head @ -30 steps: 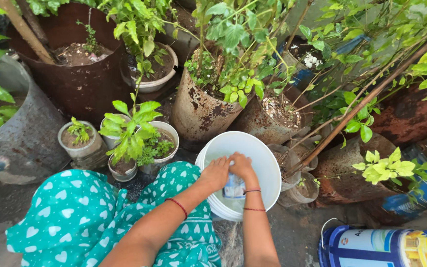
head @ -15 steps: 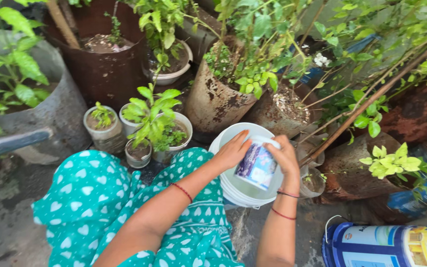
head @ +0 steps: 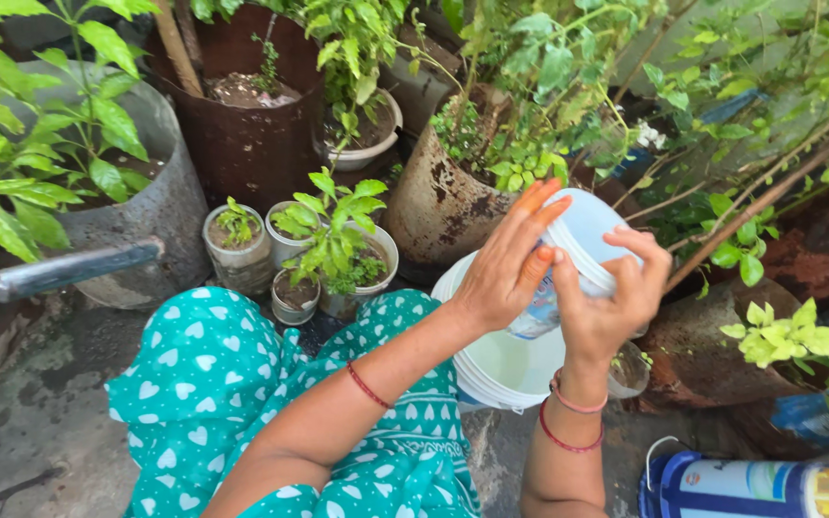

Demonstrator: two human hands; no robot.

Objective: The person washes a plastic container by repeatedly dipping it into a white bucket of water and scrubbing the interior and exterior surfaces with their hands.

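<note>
Both hands hold a small white tub [head: 578, 251] above the white bucket [head: 501, 369], at about centre of view. Left hand [head: 509, 264] lies flat against the tub's 9 o'clock side, fingers [head: 534, 219] straight and spread, pointing to 1 o'clock. Right hand [head: 606, 302] cups the tub from 5 o'clock, fingers curled over its rim, thumb up beside the left hand; the two hands touch at the thumbs. Tub tilted, mouth toward 1 o'clock. Its side carries a blue and white label, mostly hidden between the palms.

Bucket sits below the hands, at 6 o'clock of the tub, mouth up, partly covered by the wrists.

At 5 o'clock, bottom edge: a paint pail [head: 750, 484] lying on its side, blue rim, white body, yellow and orange band on its label, wire handle.

At 10 o'clock of the hands: three small pots [head: 285, 254] with seedlings. At 12 o'clock: a rusty drum [head: 434, 206] with leafy plants.
</note>
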